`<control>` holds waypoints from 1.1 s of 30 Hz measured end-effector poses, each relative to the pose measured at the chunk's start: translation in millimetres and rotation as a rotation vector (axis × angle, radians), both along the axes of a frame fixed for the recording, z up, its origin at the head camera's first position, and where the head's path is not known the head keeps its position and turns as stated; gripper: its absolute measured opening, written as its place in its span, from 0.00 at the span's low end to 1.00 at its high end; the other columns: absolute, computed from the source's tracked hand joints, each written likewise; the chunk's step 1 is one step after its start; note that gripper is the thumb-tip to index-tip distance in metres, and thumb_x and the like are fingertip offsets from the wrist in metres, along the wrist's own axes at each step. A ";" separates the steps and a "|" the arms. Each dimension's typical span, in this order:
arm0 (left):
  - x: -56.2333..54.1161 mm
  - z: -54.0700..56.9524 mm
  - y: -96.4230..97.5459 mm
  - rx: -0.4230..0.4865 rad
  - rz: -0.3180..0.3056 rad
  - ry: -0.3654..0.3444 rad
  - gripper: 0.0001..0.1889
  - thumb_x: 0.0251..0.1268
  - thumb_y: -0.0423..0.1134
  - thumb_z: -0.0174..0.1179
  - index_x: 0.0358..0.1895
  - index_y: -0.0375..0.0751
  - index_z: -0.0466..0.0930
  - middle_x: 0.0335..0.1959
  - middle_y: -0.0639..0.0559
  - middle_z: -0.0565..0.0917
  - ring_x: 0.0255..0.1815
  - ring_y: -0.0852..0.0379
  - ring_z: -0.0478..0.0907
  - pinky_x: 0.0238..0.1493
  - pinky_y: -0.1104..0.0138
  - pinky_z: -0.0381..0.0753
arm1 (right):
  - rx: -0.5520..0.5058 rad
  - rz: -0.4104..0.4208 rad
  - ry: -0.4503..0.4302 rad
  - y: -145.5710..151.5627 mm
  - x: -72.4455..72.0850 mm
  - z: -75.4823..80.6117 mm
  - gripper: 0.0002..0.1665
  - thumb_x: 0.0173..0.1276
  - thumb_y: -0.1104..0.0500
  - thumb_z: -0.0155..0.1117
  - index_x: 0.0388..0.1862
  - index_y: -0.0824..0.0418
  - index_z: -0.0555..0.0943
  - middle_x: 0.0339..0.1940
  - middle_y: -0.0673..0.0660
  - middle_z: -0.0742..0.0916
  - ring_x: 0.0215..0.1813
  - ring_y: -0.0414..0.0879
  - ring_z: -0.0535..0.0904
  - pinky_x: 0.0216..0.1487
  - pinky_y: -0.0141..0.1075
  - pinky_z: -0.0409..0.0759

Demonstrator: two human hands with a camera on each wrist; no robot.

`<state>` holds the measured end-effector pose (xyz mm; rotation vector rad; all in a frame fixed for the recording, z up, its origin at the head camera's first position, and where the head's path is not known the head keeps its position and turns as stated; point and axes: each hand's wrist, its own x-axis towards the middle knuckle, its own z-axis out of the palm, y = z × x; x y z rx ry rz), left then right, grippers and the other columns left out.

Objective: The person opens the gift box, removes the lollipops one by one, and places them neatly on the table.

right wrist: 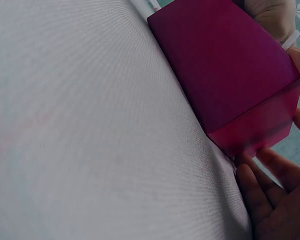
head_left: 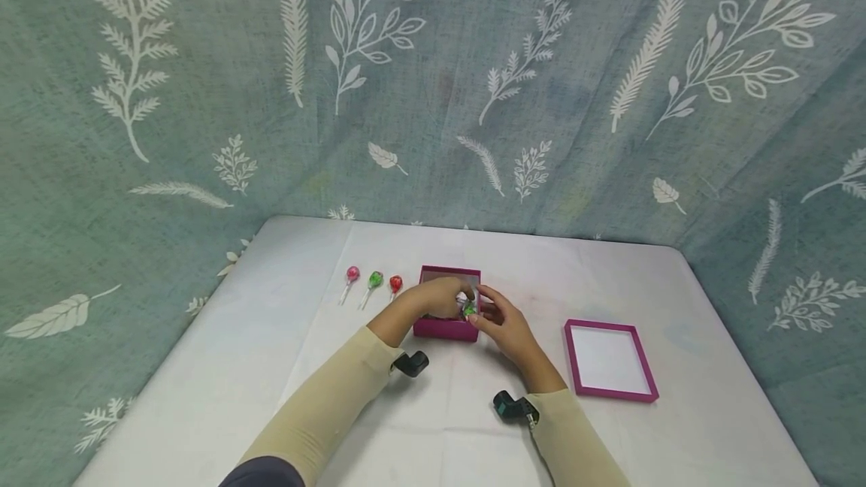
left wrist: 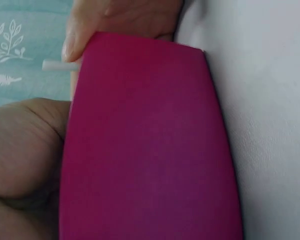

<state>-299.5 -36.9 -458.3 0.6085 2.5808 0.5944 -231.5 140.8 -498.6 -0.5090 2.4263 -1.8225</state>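
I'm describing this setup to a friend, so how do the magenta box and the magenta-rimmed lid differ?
The box is deep, while the lid is shallow. The left hand reaches into the box and the right hand touches its side; neither touches the lid. The box stands near the lollipops, while the lid lies apart on the right. Both have magenta sides and open upward.

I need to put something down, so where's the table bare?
Bare table right of the pink-rimmed lid, left of the three lollipops, and between the sleeves. Crowded around the box: left hand inside, right hand at its right side, lollipops close on the left.
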 end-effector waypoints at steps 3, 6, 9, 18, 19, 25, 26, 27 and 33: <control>-0.1 0.9 -0.2 -0.016 0.041 0.038 0.23 0.59 0.30 0.65 0.59 0.48 0.79 0.56 0.50 0.79 0.46 0.54 0.74 0.46 0.60 0.77 | -0.015 0.008 0.000 -0.5 -0.1 0.8 0.38 0.67 0.59 0.66 0.73 0.64 0.64 0.61 0.73 0.77 0.58 0.64 0.77 0.55 0.52 0.76; -1.5 -0.8 -0.9 0.010 0.080 0.082 0.22 0.61 0.30 0.62 0.59 0.47 0.79 0.56 0.49 0.79 0.49 0.53 0.75 0.49 0.58 0.77 | -0.019 0.009 -0.003 -0.6 -0.2 0.8 0.38 0.67 0.59 0.66 0.73 0.64 0.64 0.61 0.73 0.77 0.58 0.63 0.77 0.56 0.51 0.76; -3.5 -2.1 -3.2 0.076 0.117 0.110 0.20 0.63 0.28 0.59 0.58 0.46 0.80 0.55 0.47 0.80 0.51 0.52 0.76 0.52 0.57 0.76 | -0.021 0.009 -0.002 -0.4 -0.4 0.9 0.38 0.67 0.59 0.67 0.73 0.64 0.64 0.61 0.73 0.77 0.58 0.63 0.77 0.56 0.51 0.76; -7.5 3.3 -10.5 0.153 0.122 0.140 0.18 0.62 0.26 0.59 0.54 0.43 0.82 0.49 0.47 0.83 0.51 0.51 0.78 0.54 0.55 0.75 | -0.021 0.007 -0.002 0.4 -1.4 -0.3 0.38 0.67 0.60 0.67 0.73 0.64 0.64 0.61 0.73 0.76 0.59 0.63 0.76 0.56 0.51 0.75; -7.1 4.6 -11.0 0.160 0.120 0.136 0.17 0.62 0.26 0.59 0.53 0.43 0.82 0.49 0.47 0.83 0.50 0.51 0.78 0.53 0.56 0.75 | -0.021 0.005 -0.003 0.6 -1.4 -0.2 0.38 0.67 0.60 0.67 0.73 0.65 0.64 0.61 0.73 0.76 0.58 0.64 0.76 0.56 0.51 0.75; -4.9 5.9 -12.1 0.167 0.115 0.134 0.18 0.63 0.26 0.59 0.54 0.44 0.82 0.50 0.46 0.83 0.47 0.52 0.77 0.49 0.57 0.75 | -0.028 0.001 -0.004 1.4 -1.7 -0.1 0.38 0.66 0.61 0.67 0.73 0.65 0.64 0.60 0.73 0.77 0.58 0.63 0.77 0.56 0.52 0.75; -4.7 5.3 -12.1 0.163 0.117 0.137 0.18 0.63 0.26 0.59 0.55 0.45 0.82 0.51 0.46 0.82 0.47 0.53 0.77 0.49 0.58 0.76 | -0.028 0.001 -0.004 1.3 -1.7 -0.1 0.38 0.67 0.61 0.67 0.73 0.64 0.64 0.61 0.73 0.77 0.58 0.63 0.77 0.56 0.52 0.75; -4.3 5.0 -12.1 0.158 0.122 0.141 0.19 0.63 0.26 0.59 0.55 0.46 0.82 0.51 0.47 0.82 0.47 0.53 0.76 0.50 0.58 0.76 | -0.026 0.000 -0.004 1.2 -1.5 -0.2 0.38 0.67 0.61 0.67 0.73 0.64 0.64 0.61 0.73 0.77 0.58 0.63 0.77 0.56 0.52 0.75; -2.4 4.3 -13.1 0.131 0.099 0.184 0.21 0.60 0.24 0.59 0.55 0.46 0.82 0.54 0.46 0.81 0.49 0.52 0.75 0.53 0.55 0.74 | -0.016 0.000 -0.017 0.4 -1.6 0.2 0.38 0.67 0.59 0.66 0.73 0.63 0.64 0.62 0.72 0.76 0.59 0.63 0.76 0.57 0.52 0.75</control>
